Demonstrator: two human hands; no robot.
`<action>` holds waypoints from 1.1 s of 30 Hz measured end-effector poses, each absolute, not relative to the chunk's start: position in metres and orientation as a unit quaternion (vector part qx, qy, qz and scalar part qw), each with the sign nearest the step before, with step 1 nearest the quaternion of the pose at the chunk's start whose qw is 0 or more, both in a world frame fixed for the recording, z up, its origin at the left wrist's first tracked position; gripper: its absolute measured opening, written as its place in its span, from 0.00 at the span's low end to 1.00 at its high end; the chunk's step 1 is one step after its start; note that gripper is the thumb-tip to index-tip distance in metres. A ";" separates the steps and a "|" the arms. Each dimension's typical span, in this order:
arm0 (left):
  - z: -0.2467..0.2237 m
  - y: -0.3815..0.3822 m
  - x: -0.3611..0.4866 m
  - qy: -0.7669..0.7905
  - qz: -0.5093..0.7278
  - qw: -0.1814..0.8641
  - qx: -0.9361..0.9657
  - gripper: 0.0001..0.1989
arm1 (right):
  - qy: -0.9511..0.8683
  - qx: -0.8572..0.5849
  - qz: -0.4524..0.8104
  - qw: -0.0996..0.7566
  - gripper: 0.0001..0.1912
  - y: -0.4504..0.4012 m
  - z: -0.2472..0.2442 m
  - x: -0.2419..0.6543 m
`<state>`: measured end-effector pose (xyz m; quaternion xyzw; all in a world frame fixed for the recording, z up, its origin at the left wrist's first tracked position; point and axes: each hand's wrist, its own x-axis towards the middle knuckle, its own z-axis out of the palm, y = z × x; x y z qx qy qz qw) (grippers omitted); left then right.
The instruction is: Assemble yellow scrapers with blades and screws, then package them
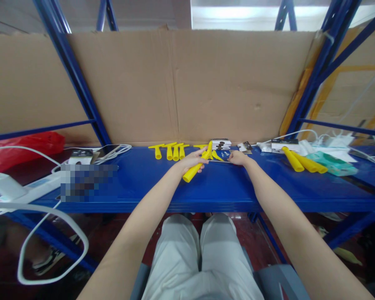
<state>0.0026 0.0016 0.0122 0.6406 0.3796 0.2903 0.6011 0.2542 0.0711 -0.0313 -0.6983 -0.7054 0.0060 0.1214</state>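
Though slim, flared yellow tube (193, 172)

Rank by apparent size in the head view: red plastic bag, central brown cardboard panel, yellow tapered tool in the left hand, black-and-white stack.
1. Cardboard panel
2. Red bag
3. Yellow tool
4. Black-and-white stack

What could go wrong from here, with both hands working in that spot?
The yellow piece in the left hand might slip and drop onto the blue shelf. The right hand, close to the small stack, could knock it. The left hand might also bump the nearby row of yellow pieces.
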 end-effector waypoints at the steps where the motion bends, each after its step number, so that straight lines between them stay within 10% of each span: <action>1: 0.012 0.002 0.003 0.380 0.292 0.601 0.640 0.41 | -0.702 -0.702 0.009 0.116 0.13 0.070 -0.031 0.254; 33: 0.009 0.006 0.000 0.318 0.308 0.674 0.591 0.41 | -0.692 -0.714 -0.045 0.098 0.12 0.041 -0.006 0.224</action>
